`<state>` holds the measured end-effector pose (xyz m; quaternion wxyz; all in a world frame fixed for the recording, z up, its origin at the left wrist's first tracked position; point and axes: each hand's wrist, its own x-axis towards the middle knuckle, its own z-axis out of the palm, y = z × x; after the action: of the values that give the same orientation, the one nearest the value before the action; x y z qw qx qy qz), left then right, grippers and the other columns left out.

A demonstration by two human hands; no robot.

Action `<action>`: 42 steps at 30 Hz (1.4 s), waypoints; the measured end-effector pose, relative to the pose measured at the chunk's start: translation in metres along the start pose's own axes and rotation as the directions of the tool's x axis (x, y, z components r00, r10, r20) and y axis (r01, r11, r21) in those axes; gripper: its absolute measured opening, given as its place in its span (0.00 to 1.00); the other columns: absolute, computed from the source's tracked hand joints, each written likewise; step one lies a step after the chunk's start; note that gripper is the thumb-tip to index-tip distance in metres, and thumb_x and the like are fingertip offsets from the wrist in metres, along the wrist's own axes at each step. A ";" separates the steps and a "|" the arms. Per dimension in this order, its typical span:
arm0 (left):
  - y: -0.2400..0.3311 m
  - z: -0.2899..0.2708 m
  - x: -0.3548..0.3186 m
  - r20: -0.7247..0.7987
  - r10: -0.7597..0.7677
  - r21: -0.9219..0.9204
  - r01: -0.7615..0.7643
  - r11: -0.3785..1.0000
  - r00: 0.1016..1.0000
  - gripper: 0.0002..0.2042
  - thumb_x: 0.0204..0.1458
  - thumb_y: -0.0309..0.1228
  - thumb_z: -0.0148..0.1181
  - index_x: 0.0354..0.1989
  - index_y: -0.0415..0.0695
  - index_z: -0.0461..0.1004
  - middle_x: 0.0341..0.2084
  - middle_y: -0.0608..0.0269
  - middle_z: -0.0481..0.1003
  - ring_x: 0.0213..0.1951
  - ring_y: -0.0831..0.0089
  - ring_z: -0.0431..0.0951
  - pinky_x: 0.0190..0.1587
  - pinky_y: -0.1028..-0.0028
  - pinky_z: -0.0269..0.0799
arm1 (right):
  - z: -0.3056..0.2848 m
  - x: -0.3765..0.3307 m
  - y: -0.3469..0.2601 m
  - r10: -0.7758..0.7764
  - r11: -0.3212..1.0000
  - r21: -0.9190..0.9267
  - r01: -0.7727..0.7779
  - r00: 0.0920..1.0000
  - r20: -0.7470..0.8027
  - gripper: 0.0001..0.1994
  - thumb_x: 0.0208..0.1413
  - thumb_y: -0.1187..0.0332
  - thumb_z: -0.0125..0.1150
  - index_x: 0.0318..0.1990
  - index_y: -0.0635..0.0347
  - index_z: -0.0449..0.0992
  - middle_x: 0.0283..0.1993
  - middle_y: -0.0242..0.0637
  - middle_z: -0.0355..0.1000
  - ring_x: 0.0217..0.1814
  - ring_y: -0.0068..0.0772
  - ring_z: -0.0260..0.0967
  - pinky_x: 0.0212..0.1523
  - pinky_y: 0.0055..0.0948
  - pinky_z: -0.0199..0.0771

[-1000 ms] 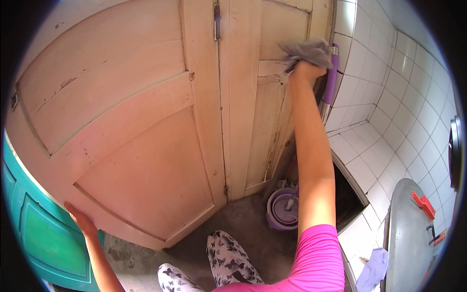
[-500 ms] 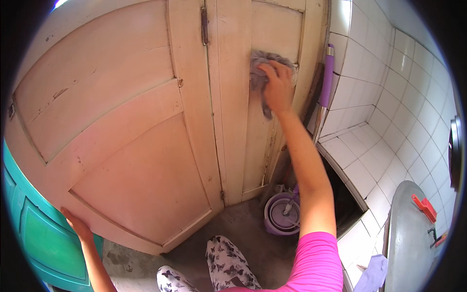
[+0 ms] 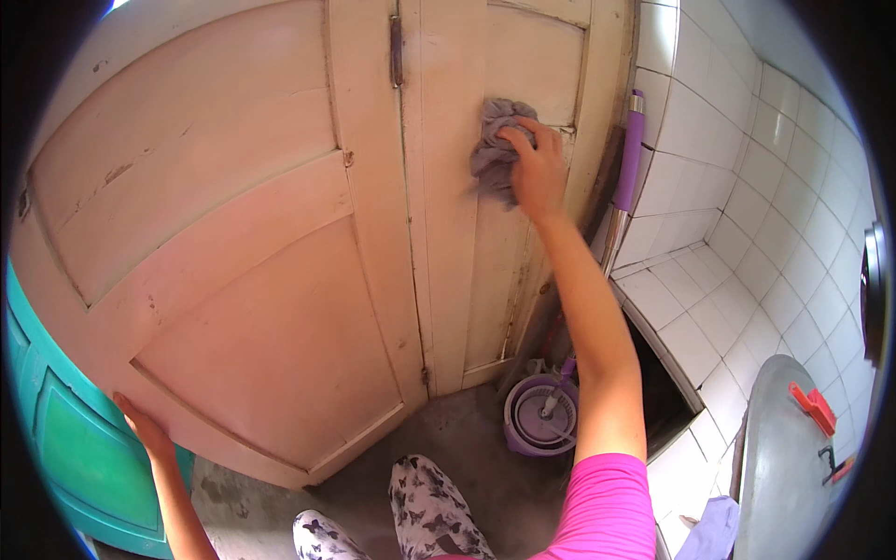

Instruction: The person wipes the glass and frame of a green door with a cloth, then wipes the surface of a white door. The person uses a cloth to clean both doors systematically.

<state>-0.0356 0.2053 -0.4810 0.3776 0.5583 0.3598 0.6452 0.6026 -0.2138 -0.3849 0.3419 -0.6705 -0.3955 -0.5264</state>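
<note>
Cloth (image 3: 495, 149) — right hand (image 3: 537, 173) presses it on door (image 3: 485, 56).

Grey rag (image 3: 497, 149), cream door (image 3: 233, 233), purple mop bucket (image 3: 541, 415), teal door (image 3: 75, 448), white tiles (image 3: 737, 187)

Two hands are at work: the right hand (image 3: 534, 173) presses one grey cloth (image 3: 497, 149) to the far door panel, and the left hand (image 3: 142, 427) grips the near left edge of one cream door leaf (image 3: 233, 280). One hinge (image 3: 396, 51) shows at far centre. At right stand one purple-handled mop (image 3: 631, 154) and one purple bucket (image 3: 541, 415). One teal door (image 3: 65, 448) stands near left. One red clip (image 3: 814, 409) lies near right.
</note>
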 end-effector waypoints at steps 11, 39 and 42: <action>-0.011 0.003 -0.012 0.041 -0.022 0.012 0.022 1.000 0.999 0.37 0.72 0.56 0.35 0.75 0.33 0.52 0.73 0.50 0.57 0.72 0.62 0.58 0.74 0.66 0.52 | -0.056 0.138 0.150 0.211 0.956 -0.078 -0.281 0.851 -0.480 0.28 0.55 0.77 0.52 0.66 0.61 0.68 0.69 0.59 0.58 0.69 0.62 0.58 0.71 0.46 0.60; -0.036 0.010 -0.003 0.018 0.049 -0.111 -0.047 0.993 0.999 0.38 0.70 0.59 0.39 0.71 0.33 0.58 0.66 0.51 0.66 0.65 0.61 0.65 0.69 0.64 0.59 | 0.017 0.234 0.060 0.229 0.969 0.036 -0.244 0.838 -0.496 0.22 0.58 0.73 0.56 0.61 0.63 0.74 0.57 0.46 0.76 0.61 0.46 0.72 0.64 0.42 0.69; -0.032 -0.008 0.006 0.040 0.046 -0.057 -0.044 0.997 0.998 0.37 0.71 0.57 0.37 0.72 0.33 0.57 0.67 0.52 0.65 0.66 0.62 0.65 0.69 0.65 0.58 | 0.071 0.214 0.004 -0.002 1.000 -0.020 -0.010 0.859 -0.512 0.26 0.48 0.82 0.51 0.57 0.58 0.76 0.60 0.45 0.73 0.65 0.52 0.67 0.67 0.45 0.65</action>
<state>-0.0416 0.2252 -0.5076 0.3857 0.5689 0.3210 0.6516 0.6652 -0.1171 -0.1914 0.4283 -0.5113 -0.2834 -0.6891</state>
